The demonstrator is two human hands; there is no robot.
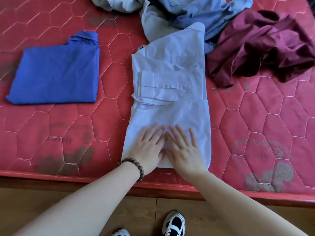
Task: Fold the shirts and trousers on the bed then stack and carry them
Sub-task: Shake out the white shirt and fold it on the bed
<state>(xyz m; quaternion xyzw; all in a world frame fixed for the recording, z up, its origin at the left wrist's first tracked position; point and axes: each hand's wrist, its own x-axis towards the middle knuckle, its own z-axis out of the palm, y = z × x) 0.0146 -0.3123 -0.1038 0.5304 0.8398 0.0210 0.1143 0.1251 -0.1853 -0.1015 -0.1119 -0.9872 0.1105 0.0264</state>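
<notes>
A red quilted bed carries the laundry above a wooden floor. A pale shirt, folded lengthwise with sleeves tucked in, lies at the middle. The left hand and right hand press flat on its near end, fingers straight, holding nothing. A folded blue shirt lies left; crumpled maroon garment and grey-blue clothes lie beyond.

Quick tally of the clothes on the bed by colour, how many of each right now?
Royal blue, folded: 1
White shirt, under both hands: 1
Maroon, crumpled: 1
Grey-blue heap: at least 1, separate pieces unclear
Total: at least 4
</notes>
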